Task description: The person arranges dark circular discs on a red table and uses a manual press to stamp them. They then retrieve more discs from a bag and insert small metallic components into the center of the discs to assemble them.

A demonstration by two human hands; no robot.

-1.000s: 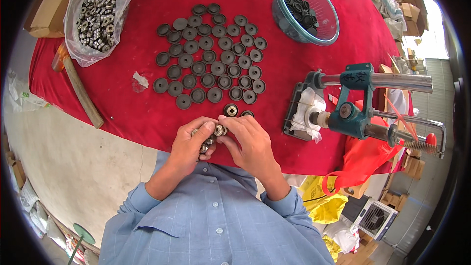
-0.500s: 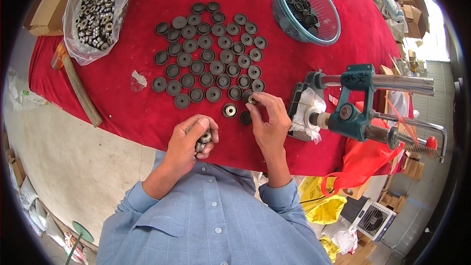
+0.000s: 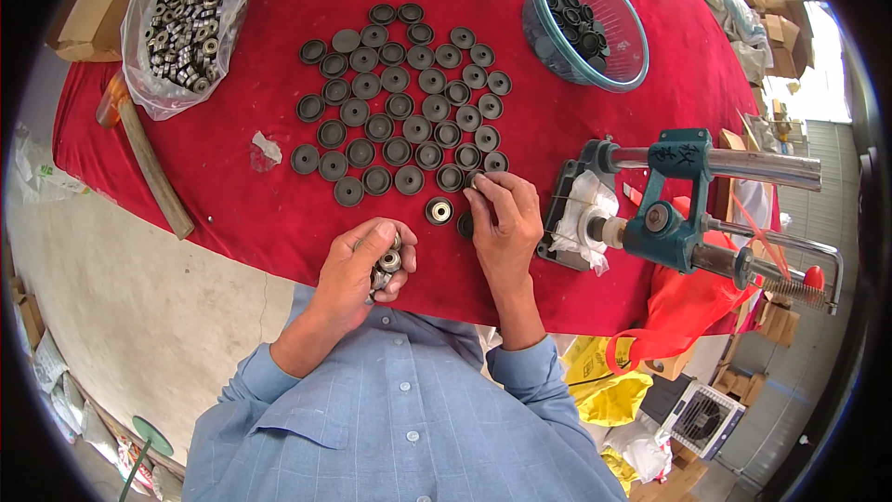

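My left hand [image 3: 364,268] is curled around several small metal bearings [image 3: 387,262] near the table's front edge. My right hand [image 3: 505,220] reaches forward with its fingertips on a black round cap [image 3: 476,178] at the near right corner of the laid-out caps; whether it grips a bearing I cannot tell. Several rows of black round caps [image 3: 400,116] lie on the red cloth [image 3: 260,214]. One cap with a bearing in it [image 3: 439,211] sits just left of my right hand, another dark cap [image 3: 465,226] is partly under it.
A clear bag of metal bearings [image 3: 189,20] lies at the far left beside a wooden-handled hammer [image 3: 151,170]. A blue-rimmed bowl of black caps [image 3: 585,23] stands at the far right. A teal hand press [image 3: 678,214] is mounted on the right edge. A scrap of plastic [image 3: 265,149] lies left of the caps.
My hands have separated: the right hand moved forward and right to the cap rows, while the left stayed near the table edge holding bearings.
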